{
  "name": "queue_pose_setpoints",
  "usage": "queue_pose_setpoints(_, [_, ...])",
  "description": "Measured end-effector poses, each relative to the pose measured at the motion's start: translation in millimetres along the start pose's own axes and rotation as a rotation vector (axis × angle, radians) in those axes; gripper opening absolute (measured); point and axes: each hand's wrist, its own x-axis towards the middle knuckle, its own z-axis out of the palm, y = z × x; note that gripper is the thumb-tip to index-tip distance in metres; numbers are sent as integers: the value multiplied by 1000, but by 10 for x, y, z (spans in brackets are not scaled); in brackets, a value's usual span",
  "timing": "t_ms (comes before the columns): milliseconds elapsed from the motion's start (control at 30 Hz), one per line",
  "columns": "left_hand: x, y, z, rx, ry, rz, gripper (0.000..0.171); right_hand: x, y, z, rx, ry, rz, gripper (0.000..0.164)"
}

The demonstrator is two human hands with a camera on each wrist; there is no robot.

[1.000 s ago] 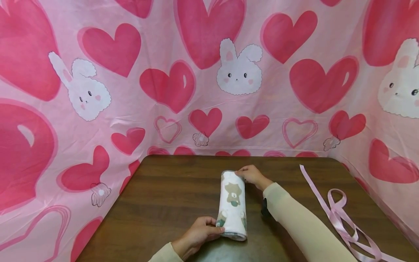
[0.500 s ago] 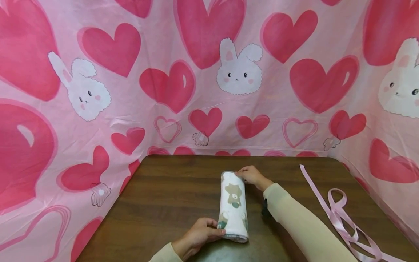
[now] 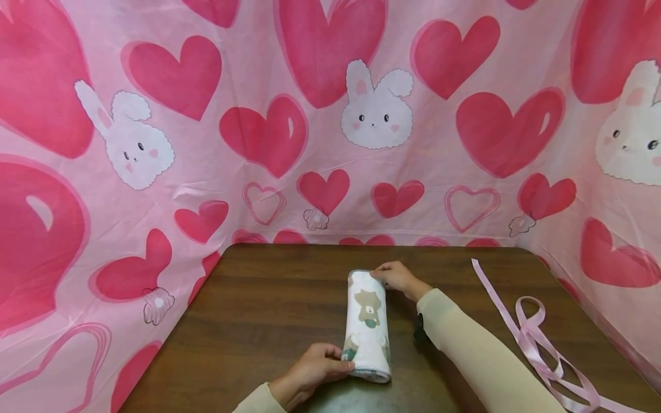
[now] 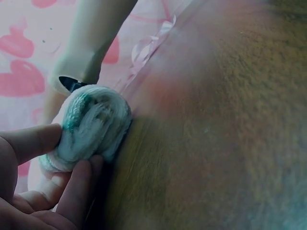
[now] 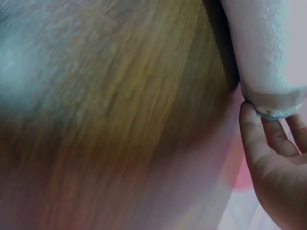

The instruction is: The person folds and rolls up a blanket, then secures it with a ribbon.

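Observation:
A rolled-up towel, white with a brown bear print, lies lengthwise on the wooden table. At its near end, my left hand pinches the left edge, thumb on top. The left wrist view shows the spiral end of the towel facing the camera, with the left fingers curled beneath it. My right hand holds the far end at its right corner. In the right wrist view, the right fingers press against that end of the roll.
A pink satin ribbon lies in loose loops on the right side of the table. Behind and beside the table hangs a pink cloth printed with hearts and rabbits.
The near end of the towel has shifted slightly toward me and to the right, the left hand staying at its edge. The right hand keeps its place at the far end.

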Motion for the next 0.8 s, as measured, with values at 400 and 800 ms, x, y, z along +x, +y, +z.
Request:
queue_pose_setpoints(400, [-60, 119, -170, 98, -55, -2, 15, -89, -20, -288, 14, -44, -34, 27])
queue_pose_setpoints(800, [-65, 176, -329, 198, -115, 92, 21, -467, 266, -975, -162, -9, -40, 32])
